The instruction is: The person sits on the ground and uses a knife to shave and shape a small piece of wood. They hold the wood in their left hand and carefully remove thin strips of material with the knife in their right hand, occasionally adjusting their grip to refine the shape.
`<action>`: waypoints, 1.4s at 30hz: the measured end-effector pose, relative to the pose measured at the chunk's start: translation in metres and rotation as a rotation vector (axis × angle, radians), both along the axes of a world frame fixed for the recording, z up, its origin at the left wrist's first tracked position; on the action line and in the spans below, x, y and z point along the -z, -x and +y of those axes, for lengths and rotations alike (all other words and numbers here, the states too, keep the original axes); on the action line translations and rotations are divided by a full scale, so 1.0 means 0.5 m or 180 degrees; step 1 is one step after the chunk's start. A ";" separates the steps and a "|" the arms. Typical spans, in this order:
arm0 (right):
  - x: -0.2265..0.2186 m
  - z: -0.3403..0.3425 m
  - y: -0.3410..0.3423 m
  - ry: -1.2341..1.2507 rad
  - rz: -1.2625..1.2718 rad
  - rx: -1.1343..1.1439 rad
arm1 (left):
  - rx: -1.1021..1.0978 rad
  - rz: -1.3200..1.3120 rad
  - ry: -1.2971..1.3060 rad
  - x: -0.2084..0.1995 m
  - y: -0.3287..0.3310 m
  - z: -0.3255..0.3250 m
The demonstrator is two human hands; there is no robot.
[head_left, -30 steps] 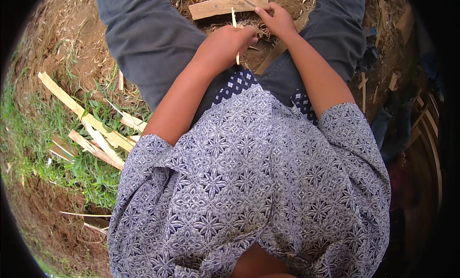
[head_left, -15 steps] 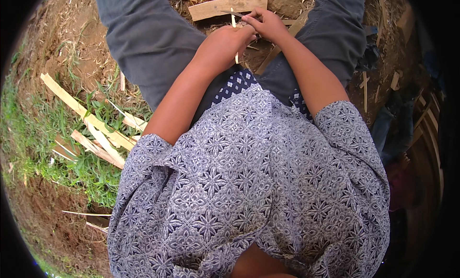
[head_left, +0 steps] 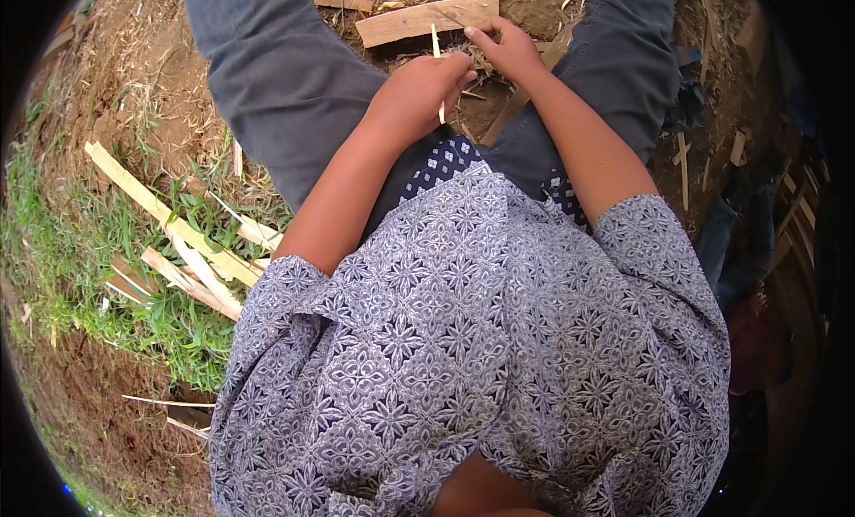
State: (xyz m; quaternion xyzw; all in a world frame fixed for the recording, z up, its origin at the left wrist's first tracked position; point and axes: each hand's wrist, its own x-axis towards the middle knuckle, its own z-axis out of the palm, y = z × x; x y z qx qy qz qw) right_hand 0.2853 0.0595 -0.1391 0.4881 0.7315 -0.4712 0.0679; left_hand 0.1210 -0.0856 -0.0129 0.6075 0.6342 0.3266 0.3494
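Between my legs, my left hand [head_left: 417, 91] is closed around a thin pale wood strip [head_left: 435, 41], whose ends stick out above and below the fist. Just to the right, my right hand [head_left: 509, 50] grips a small knife [head_left: 451, 19]. Its narrow dark blade points up and left over a flat wooden board [head_left: 392, 25] on the ground. The blade lies close to the strip's upper end; whether they touch I cannot tell. The knife's handle is hidden in my fingers.
Several long split wood pieces [head_left: 169, 216] lie on the grass at the left. Another wood plank [head_left: 509, 113] slants between my legs. Thin offcuts lie on the soil at the right, near a dark crumpled thing [head_left: 684, 103]. A person's leg [head_left: 748, 236] shows at the far right.
The knife has swung from lying across the strip to a steeper slant, its tip now farther out over the board. My left hand still holds the strip; the view has shifted slightly.
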 end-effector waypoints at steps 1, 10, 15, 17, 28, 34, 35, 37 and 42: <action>0.008 0.001 -0.002 0.0068 0.0271 -0.0003 | 0.0023 -0.0005 -0.0029 -0.001 -0.001 0.003; -0.020 0.006 0.128 0.0131 -0.0344 -0.0789 | 0.0408 0.0136 0.0688 0.001 -0.007 -0.009; -0.016 0.006 0.152 -0.0314 -0.0254 -0.1235 | 0.0358 0.0195 0.0582 -0.008 -0.007 -0.009; -0.038 -0.009 0.161 -0.0644 -0.0432 -0.1101 | 0.0331 0.0148 0.0689 -0.009 -0.004 -0.009; -0.074 0.028 0.100 0.1089 0.0375 0.0525 | 0.0269 0.0680 0.0134 0.013 -0.002 -0.011; -0.240 -0.027 0.103 0.2097 0.1297 0.0913 | 0.0688 0.1282 -0.0503 -0.005 -0.011 -0.022; -0.245 -0.009 0.116 0.2104 0.1426 0.0967 | 0.0644 0.1189 -0.0627 -0.009 0.001 -0.011; -0.220 0.029 0.134 0.1874 0.1691 0.0758 | 0.0562 0.1000 -0.0879 -0.026 0.026 -0.008; -0.258 0.059 0.138 0.1682 0.1339 -0.0105 | -0.1557 0.0004 -0.0433 -0.104 0.069 -0.034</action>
